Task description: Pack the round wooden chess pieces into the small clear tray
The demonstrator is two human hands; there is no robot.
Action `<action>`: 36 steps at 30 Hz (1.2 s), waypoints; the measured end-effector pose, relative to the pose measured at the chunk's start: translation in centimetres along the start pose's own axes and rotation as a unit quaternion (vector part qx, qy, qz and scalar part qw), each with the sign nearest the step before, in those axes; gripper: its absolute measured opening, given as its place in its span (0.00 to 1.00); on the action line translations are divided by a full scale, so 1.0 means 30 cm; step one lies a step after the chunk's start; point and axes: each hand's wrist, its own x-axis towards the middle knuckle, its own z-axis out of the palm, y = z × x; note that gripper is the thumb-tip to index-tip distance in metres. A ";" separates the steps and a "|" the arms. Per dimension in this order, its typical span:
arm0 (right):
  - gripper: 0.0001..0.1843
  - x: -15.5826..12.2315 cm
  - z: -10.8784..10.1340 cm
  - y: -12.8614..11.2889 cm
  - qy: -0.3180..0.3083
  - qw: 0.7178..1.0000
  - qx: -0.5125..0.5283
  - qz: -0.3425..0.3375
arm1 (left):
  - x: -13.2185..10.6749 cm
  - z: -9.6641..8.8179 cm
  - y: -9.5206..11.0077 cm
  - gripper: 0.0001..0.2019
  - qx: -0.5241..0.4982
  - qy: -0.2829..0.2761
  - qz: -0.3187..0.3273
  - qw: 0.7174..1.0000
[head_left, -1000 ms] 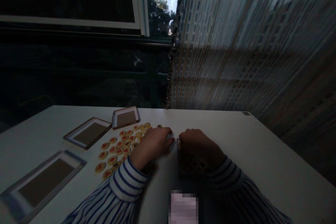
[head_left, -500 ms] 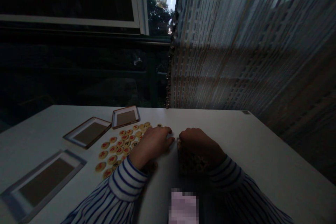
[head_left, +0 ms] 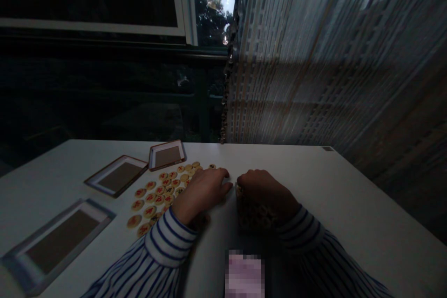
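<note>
Round wooden Chinese chess pieces with red or black characters lie spread on the white table, left of centre. My left hand is over the right side of this spread, palm down, its thumb and forefinger apart with nothing visible between them. My right hand is over a dark, shallow box that holds more pieces. Its fingers are curled closed at the box's far left corner, where a pale piece shows just below them. Whatever the right fingers hold is hidden beneath the hand.
Three shallow trays or lids with brown centres lie on the left: a near one, a middle one and a far one. Beyond the white table hang a bead-string curtain and a dark window.
Hardly anything differs. My right hand has shifted very slightly left over the box; my left hand stays in place above the pieces.
</note>
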 end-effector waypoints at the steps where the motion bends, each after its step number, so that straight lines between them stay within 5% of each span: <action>1: 0.11 0.000 0.000 0.000 0.000 1.000 0.000 -0.002 | 0.000 0.000 0.001 0.16 0.001 0.000 -0.001 1.000; 36: 0.12 -0.011 -0.002 -0.004 0.032 0.999 0.006 -0.014 | 0.004 -0.016 -0.031 0.14 0.028 0.000 -0.013 1.000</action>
